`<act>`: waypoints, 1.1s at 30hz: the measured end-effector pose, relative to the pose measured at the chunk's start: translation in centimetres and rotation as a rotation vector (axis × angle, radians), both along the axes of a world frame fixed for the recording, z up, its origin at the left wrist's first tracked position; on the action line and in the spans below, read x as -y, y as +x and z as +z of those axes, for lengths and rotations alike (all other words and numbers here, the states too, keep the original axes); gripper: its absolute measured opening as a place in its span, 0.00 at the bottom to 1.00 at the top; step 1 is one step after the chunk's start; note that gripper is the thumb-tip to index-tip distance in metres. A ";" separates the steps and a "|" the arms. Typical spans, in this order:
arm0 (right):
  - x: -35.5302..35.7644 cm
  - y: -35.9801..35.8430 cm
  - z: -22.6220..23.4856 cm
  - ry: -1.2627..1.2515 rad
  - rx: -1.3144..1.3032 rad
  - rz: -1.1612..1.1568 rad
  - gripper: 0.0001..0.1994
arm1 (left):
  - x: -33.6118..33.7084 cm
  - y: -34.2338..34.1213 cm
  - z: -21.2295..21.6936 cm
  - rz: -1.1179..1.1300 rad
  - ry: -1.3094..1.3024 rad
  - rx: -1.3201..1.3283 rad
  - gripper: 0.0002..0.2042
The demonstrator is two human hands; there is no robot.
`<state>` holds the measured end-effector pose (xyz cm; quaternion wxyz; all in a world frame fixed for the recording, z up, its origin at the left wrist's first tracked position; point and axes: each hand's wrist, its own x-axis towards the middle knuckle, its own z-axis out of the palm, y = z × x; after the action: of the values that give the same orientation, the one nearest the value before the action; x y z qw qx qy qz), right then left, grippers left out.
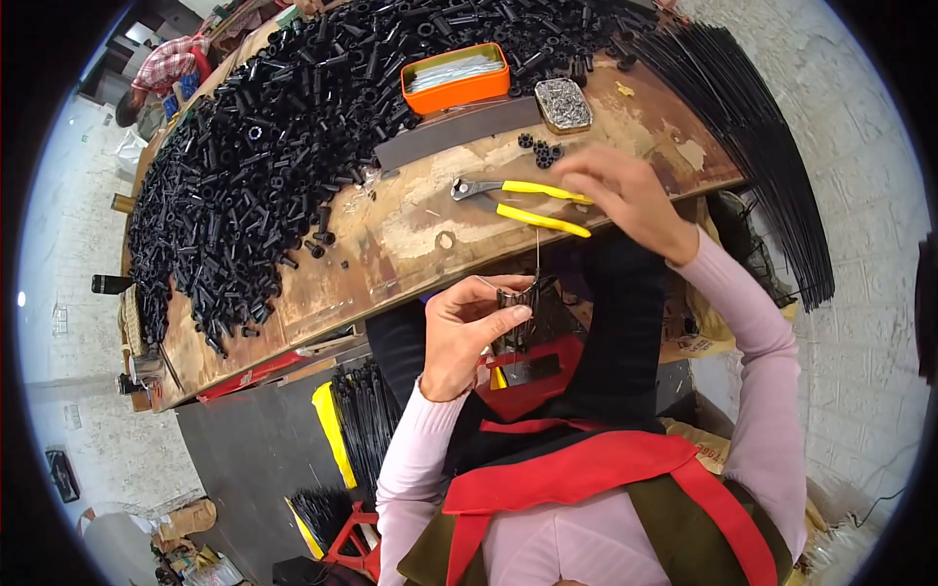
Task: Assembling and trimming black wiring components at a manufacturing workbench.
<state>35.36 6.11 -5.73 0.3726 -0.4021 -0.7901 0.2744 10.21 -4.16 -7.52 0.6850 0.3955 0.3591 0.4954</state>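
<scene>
My left hand [461, 332] is closed around a black, ribbed cylindrical piece [516, 299] held just off the table's front edge. A thin metal wire [537, 256] stands up from this piece; how it is attached I cannot make out. Over the right part of the table, my right hand [625, 195] has its fingers bent but apart, slightly blurred, and nothing shows in them. Close to its fingertips lie several small black notched rings [547, 154]. Yellow-handled end-cutting nippers [542, 222] rest with their jaws apart, partly beneath the right hand.
A large heap of black plastic tubes [244, 186] covers the table's left and back. Behind the nippers are a grey bar [459, 135], an orange box [457, 96] of thin rods and a tin [564, 104] of small metal bits. Long black rods [752, 127] overhang the right end.
</scene>
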 end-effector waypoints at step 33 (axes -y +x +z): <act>27.2 -4.3 12.8 -0.582 -0.340 0.275 0.05 | 19.8 -2.0 9.4 -0.336 0.202 -0.132 0.17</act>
<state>31.07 -21.08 7.08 0.3280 -0.3301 -0.6524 0.5983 8.25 -23.97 1.90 0.6898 0.5480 0.2806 0.3809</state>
